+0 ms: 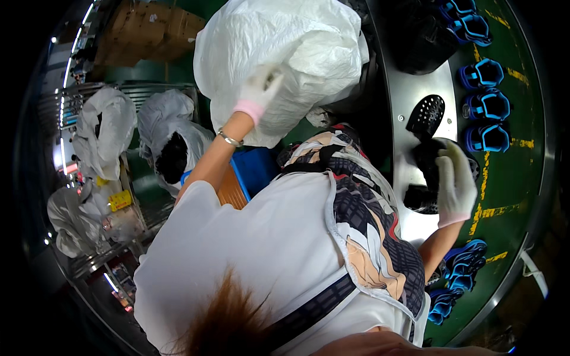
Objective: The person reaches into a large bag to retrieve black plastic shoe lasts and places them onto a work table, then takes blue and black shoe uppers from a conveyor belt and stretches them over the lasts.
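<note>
My left hand (261,89), in a white glove with a pink cuff, is raised against a large white plastic bag (320,59). Its fingers are bent and slightly blurred; a dark patch shows between them, and I cannot tell whether they grip anything. On the right, my gloved right hand (456,184) curls its fingers over a black piece (428,157) on the metal bench (409,89). That piece is partly hidden by the glove and looks like a perforated insole. Just beyond lies a black perforated insole (426,115). Another black piece (420,199) sits nearer, beside my wrist.
Blue-and-black shoes (487,105) stand in a row on the green surface past the bench, with more shoes (463,267) nearer. A black bag (421,47) sits at the bench's far end. Left are a blue bin (256,169), bagged racks (104,127) and a cardboard box (148,32).
</note>
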Motion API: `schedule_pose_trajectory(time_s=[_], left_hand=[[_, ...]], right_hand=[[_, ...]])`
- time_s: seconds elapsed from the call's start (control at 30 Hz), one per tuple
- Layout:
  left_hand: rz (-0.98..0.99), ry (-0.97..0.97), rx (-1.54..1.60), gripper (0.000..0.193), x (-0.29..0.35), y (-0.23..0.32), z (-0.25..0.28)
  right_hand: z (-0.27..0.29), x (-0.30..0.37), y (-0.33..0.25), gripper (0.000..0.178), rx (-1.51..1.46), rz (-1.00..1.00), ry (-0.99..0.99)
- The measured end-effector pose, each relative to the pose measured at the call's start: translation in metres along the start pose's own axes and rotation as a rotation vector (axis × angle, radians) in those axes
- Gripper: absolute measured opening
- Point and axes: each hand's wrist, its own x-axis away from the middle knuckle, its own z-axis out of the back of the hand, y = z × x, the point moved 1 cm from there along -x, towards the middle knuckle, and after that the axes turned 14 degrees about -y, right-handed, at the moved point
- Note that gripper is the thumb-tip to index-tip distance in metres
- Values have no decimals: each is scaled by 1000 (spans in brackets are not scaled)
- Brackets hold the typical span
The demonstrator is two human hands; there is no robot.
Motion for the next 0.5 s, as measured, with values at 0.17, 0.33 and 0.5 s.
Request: schedule_pose_trajectory(time_s=[0.17,0.33,0.5], left_hand=[[-1,520,-436,81,4,-34,24],[-33,648,-514,94,-17,-82,73],[-190,621,-409,74,-18,-101,115]], right_hand=[[-42,-19,-21,33,179,66,-210],[-95,-56,-73,33,238,131,-408],[-172,-111,-156,32,410,484,-498]])
